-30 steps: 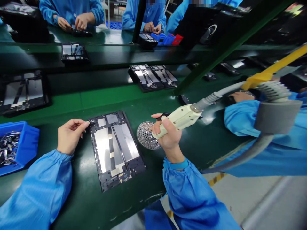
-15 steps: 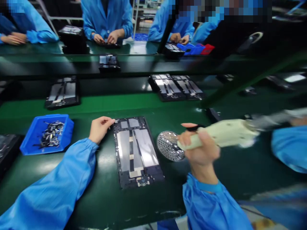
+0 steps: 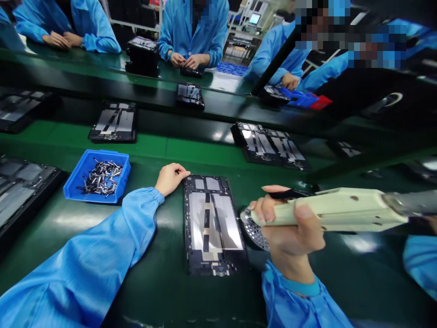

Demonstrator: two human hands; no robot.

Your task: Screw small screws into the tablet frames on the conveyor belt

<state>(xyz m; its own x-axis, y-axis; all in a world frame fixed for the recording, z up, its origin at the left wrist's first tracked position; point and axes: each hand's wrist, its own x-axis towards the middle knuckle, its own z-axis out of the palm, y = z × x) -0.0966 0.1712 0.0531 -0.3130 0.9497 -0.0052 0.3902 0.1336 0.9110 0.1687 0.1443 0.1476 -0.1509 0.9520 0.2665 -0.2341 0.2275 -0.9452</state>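
Observation:
An opened tablet lies flat on the green bench, its silver battery cells, black ribbon strips and small boards exposed. At its upper left corner my left hand has thumb and fingertips pinched together; whatever is between them is too small to make out. My right hand is wrapped round a pale electric screwdriver, held nearly level with its nose pointing left, close to the tablet's right edge. Beneath that nose sits a round metal plate full of holes, partly covered by my right hand.
A blue bin of small dark and silver parts stands left of the tablet. More opened tablets lie at the left edge and along the green strip. Across the bench, people in blue coats work. A dark post slants at upper right.
The view has swung, shifting most of the scene rightward. My right hand has brought the screwdriver's nose left across the holed plate, nearer the tablet. My left hand stays pinched at the corner.

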